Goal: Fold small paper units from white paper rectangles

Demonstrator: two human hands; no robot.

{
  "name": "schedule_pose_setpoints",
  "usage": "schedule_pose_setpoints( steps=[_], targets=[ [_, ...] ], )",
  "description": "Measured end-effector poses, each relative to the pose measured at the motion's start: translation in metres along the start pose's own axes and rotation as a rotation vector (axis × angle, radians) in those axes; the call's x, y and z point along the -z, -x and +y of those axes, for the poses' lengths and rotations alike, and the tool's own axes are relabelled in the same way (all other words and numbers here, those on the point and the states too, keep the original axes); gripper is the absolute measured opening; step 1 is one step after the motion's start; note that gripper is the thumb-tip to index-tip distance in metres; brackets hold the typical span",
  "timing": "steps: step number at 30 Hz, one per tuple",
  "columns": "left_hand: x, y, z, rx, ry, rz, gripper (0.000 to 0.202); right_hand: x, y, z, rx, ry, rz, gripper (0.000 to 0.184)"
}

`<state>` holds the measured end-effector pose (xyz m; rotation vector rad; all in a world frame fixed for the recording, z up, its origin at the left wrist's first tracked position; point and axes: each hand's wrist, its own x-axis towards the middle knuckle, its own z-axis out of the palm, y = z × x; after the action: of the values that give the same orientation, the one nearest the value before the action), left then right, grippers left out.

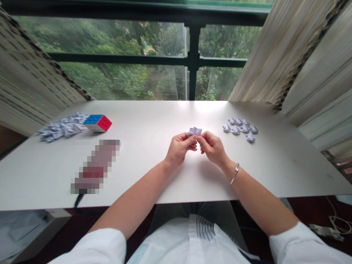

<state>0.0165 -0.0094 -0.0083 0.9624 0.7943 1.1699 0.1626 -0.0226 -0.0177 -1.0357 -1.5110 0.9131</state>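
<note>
A small folded piece of pale purple paper (195, 131) is held just above the white table (154, 121), near its middle. My left hand (180, 148) pinches its left side with closed fingers. My right hand (212, 147) pinches its right side, and a silver bracelet sits on that wrist. Both hands meet at the paper, fingertips close together.
A heap of unfolded purple paper pieces (62, 127) lies at the far left, with a coloured puzzle cube (98, 123) beside it. Several folded paper shapes (242, 128) lie at the right. A blurred-out object (96, 167) lies front left. Curtains flank the window behind.
</note>
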Motion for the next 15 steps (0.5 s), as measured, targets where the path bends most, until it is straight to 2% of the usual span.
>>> schedule_pose_setpoints(
  steps=[5, 10, 15],
  targets=[
    [0.0021, -0.0006, 0.0029, -0.039, -0.056, 0.021, 0.030, -0.0009, -0.0008, 0.0020, -0.026, -0.048, 0.014, 0.035],
    [0.0056, -0.0006, 0.0047, -0.035, -0.157, -0.010, 0.030, 0.0036, -0.0045, 0.0015, -0.019, -0.105, 0.140, 0.036],
    [0.0051, -0.0011, 0.0036, -0.006, -0.082, -0.033, 0.030, 0.0033, -0.0049, 0.0022, -0.016, -0.101, 0.153, 0.030]
  ],
)
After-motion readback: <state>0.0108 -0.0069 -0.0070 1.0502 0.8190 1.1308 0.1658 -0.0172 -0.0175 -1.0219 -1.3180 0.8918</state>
